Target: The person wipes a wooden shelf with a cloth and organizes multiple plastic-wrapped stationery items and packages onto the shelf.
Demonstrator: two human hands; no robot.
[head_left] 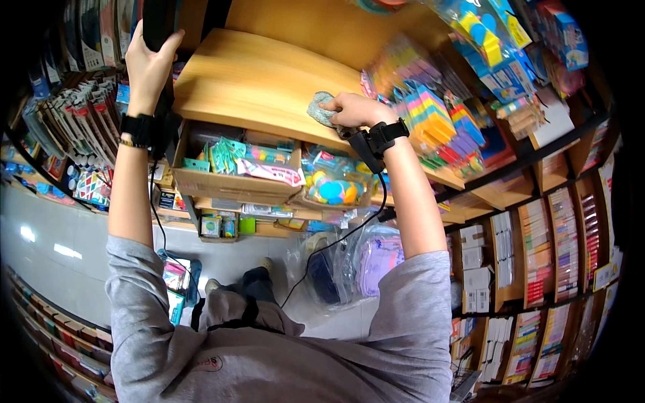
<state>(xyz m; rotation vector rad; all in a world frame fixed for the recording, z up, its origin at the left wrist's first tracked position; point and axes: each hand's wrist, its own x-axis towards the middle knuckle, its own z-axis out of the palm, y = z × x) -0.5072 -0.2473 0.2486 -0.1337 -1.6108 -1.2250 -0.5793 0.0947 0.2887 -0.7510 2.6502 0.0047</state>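
Observation:
My right hand (358, 110) presses a crumpled grey-green cloth (321, 108) against the wooden shelf board (252, 75), close to its front edge. At the upper left, my left hand (148, 65) grips a dark upright (160, 25), probably a post of the shelving; its fingers are partly hidden behind it. Both wrists wear black straps with cables. Just below the board are a cardboard box (227, 184) of packaged small goods and a bag of colourful round items (332, 187).
Stacked colourful packs (428, 118) stand right of the cloth, with hanging blue-and-yellow packages (486, 40) above. Hanging packets (83, 116) crowd the left side. Clear plastic bags (327, 272) holding a purple item (380, 257) lie on the floor near my feet. Book-filled shelves (536, 247) line the right.

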